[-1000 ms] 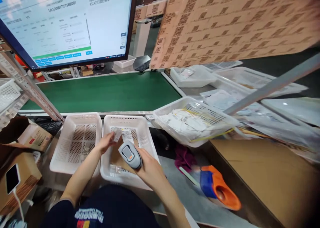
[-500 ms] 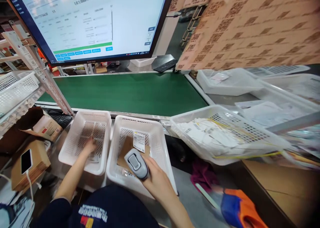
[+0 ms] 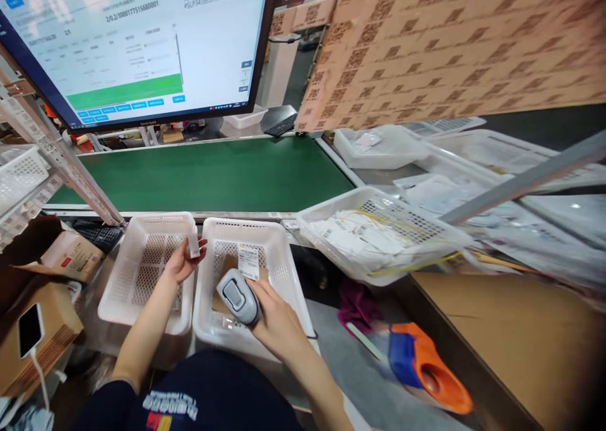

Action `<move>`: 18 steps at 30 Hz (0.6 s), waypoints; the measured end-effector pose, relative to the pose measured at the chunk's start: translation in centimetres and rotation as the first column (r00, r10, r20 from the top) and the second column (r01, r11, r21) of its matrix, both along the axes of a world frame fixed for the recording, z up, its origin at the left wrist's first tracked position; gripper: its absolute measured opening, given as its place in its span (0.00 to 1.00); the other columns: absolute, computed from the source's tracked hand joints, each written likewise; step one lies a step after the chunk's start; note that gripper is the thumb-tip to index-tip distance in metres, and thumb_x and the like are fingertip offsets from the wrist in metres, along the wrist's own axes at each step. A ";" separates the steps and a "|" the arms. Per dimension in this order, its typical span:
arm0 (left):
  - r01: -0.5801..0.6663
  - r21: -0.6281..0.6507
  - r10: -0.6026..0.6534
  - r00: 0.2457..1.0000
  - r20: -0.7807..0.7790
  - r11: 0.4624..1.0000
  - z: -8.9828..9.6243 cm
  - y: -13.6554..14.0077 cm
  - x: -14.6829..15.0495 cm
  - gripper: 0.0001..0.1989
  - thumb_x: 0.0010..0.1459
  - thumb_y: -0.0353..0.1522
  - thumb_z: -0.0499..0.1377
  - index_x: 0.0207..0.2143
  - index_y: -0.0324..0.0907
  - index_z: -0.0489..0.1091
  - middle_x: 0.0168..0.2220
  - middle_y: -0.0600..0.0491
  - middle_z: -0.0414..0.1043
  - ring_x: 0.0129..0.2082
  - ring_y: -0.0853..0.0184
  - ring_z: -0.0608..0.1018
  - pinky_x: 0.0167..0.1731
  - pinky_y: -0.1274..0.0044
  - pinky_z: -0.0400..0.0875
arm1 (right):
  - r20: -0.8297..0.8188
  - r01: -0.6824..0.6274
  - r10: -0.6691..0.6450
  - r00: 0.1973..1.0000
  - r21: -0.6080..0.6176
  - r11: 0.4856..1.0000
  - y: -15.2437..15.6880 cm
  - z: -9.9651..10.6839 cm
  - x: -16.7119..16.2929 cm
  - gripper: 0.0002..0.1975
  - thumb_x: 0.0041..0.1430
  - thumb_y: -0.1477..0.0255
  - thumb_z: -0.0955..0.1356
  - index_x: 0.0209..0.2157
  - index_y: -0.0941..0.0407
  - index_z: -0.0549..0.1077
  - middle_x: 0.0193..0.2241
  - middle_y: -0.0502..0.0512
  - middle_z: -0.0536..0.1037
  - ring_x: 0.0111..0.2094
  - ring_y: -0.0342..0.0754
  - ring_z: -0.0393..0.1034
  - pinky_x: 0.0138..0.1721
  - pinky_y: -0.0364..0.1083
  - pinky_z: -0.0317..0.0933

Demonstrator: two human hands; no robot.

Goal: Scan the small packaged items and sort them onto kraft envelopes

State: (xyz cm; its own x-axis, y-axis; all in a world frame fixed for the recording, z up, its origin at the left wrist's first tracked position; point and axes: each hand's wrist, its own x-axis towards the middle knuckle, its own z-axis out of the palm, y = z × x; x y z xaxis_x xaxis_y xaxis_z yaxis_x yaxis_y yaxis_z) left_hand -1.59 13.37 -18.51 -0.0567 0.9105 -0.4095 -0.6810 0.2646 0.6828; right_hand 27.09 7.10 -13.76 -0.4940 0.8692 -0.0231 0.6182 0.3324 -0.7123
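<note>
My right hand (image 3: 277, 320) grips a grey handheld barcode scanner (image 3: 237, 297) over the right white basket (image 3: 277, 242). That basket holds a brown cardboard piece with a white label (image 3: 249, 260). My left hand (image 3: 178, 264) holds a small white packet (image 3: 193, 245) upright between the two baskets, above the rim of the left white basket (image 3: 135, 260). The left basket has a few small items on its mesh floor.
A green conveyor belt (image 3: 213, 172) runs behind the baskets under a large monitor (image 3: 132, 46). A tilted basket of white packets (image 3: 379, 235) sits at right. An orange and blue tape dispenser (image 3: 421, 368), cardboard boxes, a keyboard and a phone (image 3: 29, 330) lie around.
My left hand has come up out of the left basket holding a small white packet near the scanner. The monitor's count and green bar have changed.
</note>
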 end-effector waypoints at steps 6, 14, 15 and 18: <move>0.165 0.028 -0.161 0.979 -0.125 0.986 -0.3 0.2 3.7 0.26 0.71 0.49 0.60 0.57 0.37 0.77 0.58 0.39 0.79 0.51 0.59 0.84 0.61 0.67 0.77 | 0.026 -0.011 0.010 1.000 0.042 0.999 0.4 1.3 -0.1 0.35 0.59 0.76 0.68 0.69 0.55 0.66 0.58 0.65 0.76 0.53 0.62 0.77 0.50 0.54 0.71; 0.259 0.036 -0.171 0.731 -0.660 0.965 -1.5 -1.5 0.6 0.33 0.67 0.50 0.63 0.66 0.41 0.72 0.73 0.39 0.65 0.74 0.50 0.65 0.75 0.59 0.57 | 0.032 -0.035 0.033 0.999 0.056 0.998 -0.7 -0.6 1.2 0.36 0.55 0.79 0.66 0.67 0.55 0.68 0.57 0.63 0.77 0.55 0.62 0.77 0.53 0.56 0.72; 0.250 0.019 -0.150 0.637 -0.756 0.968 -1.6 -1.9 -1.1 0.33 0.67 0.48 0.63 0.68 0.41 0.71 0.74 0.40 0.62 0.75 0.52 0.64 0.75 0.60 0.56 | 0.037 -0.036 0.034 0.999 0.054 0.998 -0.8 -0.9 1.4 0.36 0.55 0.79 0.66 0.66 0.55 0.69 0.56 0.62 0.77 0.54 0.62 0.77 0.52 0.56 0.73; 0.239 -0.109 -0.188 0.339 -0.922 0.965 -2.1 -4.1 -6.3 0.31 0.64 0.41 0.64 0.67 0.41 0.70 0.72 0.38 0.65 0.72 0.52 0.70 0.71 0.62 0.63 | 0.034 -0.032 0.030 0.999 0.055 0.998 -1.0 -1.2 1.8 0.34 0.56 0.78 0.65 0.66 0.54 0.70 0.54 0.62 0.78 0.50 0.60 0.79 0.46 0.53 0.74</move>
State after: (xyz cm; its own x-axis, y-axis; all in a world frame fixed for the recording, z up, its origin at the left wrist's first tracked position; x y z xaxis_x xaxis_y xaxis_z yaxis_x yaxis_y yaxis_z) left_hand -7.94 9.24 -20.59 -0.1741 0.9643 -0.1994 0.4537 0.2582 0.8529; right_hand 28.93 6.09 -14.98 -0.5207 0.8537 0.0078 0.6297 0.3902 -0.6718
